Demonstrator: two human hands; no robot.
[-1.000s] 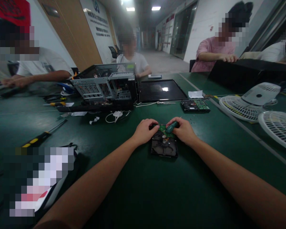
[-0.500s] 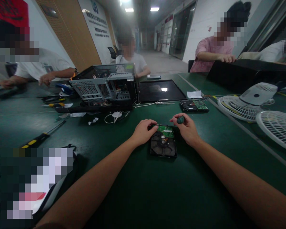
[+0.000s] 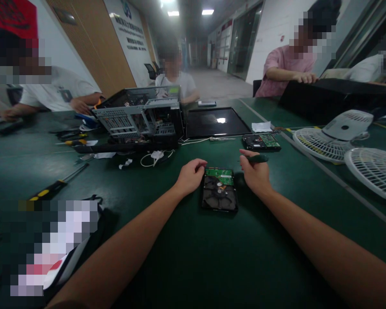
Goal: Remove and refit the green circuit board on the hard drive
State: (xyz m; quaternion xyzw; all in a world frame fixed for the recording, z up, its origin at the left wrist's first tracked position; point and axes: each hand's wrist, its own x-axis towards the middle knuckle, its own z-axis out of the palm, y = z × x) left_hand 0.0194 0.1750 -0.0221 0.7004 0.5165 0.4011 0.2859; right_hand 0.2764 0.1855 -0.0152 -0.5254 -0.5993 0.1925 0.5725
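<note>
A hard drive [image 3: 219,195] lies on the green table between my hands, its green circuit board [image 3: 218,172] facing up at the far end. My left hand [image 3: 190,177] is at the drive's upper left edge, fingers curled and thumb against its side. To the right of the drive, my right hand [image 3: 255,174] is raised a little and closed around a screwdriver [image 3: 257,159] with a dark green handle. The handle points right, and the thin shaft is barely visible, aimed left and clear of the drive.
An opened computer case [image 3: 135,124] stands at the back left, beside a black panel [image 3: 215,122]. Another hard drive [image 3: 261,142] lies behind my right hand. White fan grilles [image 3: 376,171] are at right; a yellow-black screwdriver [image 3: 51,189] is at left. Several people sit around the table.
My left thumb has drawn back from the circuit board to the drive's left edge. My right hand has moved slightly right, turning the screwdriver so its handle now points right.
</note>
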